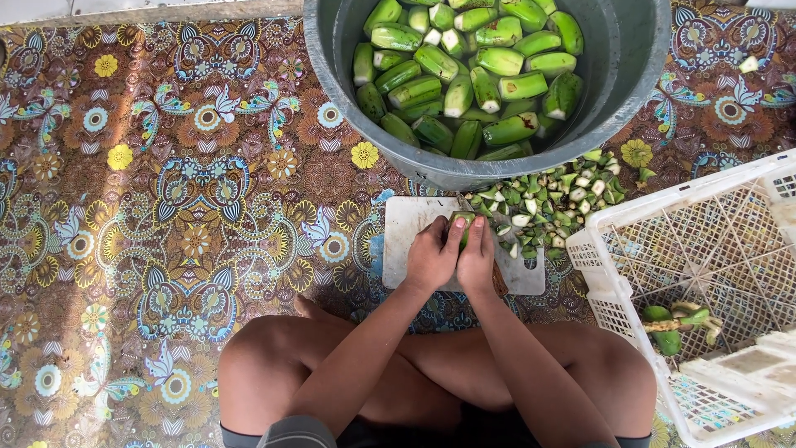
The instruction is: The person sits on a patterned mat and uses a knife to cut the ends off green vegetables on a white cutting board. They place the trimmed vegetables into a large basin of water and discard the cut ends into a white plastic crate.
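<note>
Lying under both hands [454, 253], green banana [461, 221].

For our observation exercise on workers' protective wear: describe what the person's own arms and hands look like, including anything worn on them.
Both arms are bare from above the elbows down: no sleeves show. The left hand and right hand wear no gloves, and no rings, watch or bracelets can be seen. Fingers look slender, with short nails. The only clothing in view is dark grey shorts at the bottom edge.

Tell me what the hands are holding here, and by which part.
Both the left hand and the right hand grip one green banana over the cutting board, around its near end; only its far tip shows.
</note>
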